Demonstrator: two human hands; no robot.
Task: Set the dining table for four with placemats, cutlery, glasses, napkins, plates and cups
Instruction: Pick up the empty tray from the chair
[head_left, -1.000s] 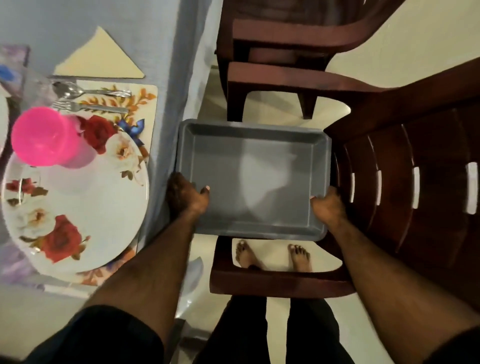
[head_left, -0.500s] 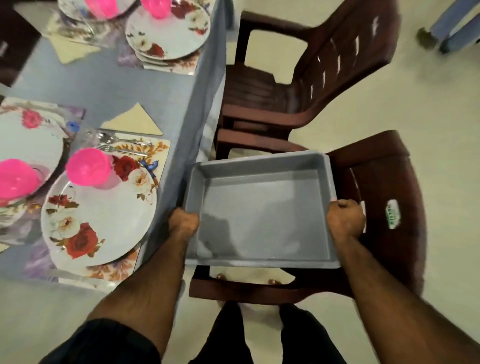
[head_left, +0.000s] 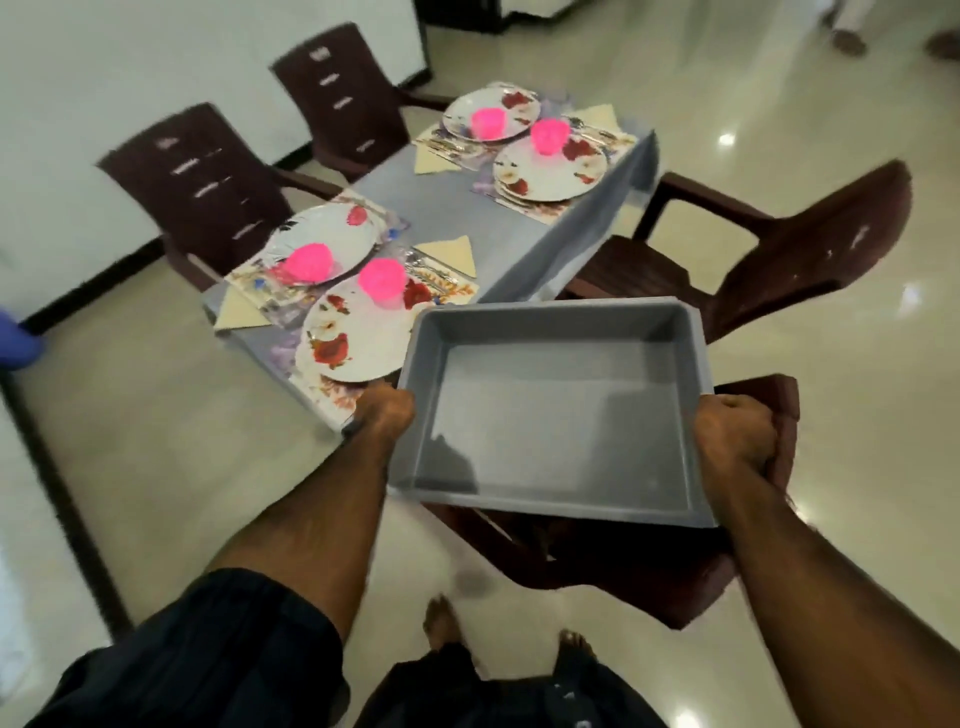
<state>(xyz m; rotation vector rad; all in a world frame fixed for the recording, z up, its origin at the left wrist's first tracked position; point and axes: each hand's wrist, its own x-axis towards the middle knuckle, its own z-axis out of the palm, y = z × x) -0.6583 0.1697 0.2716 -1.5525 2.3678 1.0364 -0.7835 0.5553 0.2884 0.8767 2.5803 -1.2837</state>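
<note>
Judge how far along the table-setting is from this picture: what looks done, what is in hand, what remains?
Looks done: the table shows four floral plates on placemats, each with a pink cup, plus folded napkins and some cutlery. In hand: the left hand and right hand grip the empty grey tray. Left: glasses cannot be made out; otherwise probably just putting the tray away.

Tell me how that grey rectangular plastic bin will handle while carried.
The grey rectangular plastic bin probably feels light: nothing lies inside it. It looks stiff, since its walls stay straight while the left hand and right hand grip opposite rims. Its smooth walls might slip in a loose grasp.
</note>
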